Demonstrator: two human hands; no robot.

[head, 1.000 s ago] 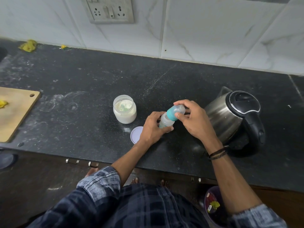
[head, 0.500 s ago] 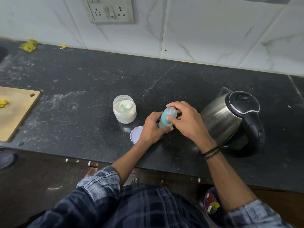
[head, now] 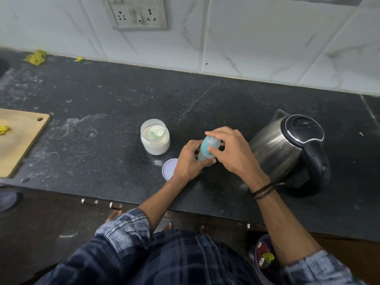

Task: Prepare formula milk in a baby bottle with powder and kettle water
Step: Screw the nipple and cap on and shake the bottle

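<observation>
Head view: baby bottle (head: 207,148) near-upright, cap tilted right.

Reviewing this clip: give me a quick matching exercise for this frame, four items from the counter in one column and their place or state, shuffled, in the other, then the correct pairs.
Column 1
1. baby bottle
2. powder jar
3. jar lid
4. kettle

Column 2
A. lying flat on the counter, partly hidden by the left hand
B. standing with its black lid closed, at the far right
C. held between both hands, the right hand on its teal top
D. standing open, powder visible inside

Pairs: 1-C, 2-D, 3-A, 4-B
</observation>
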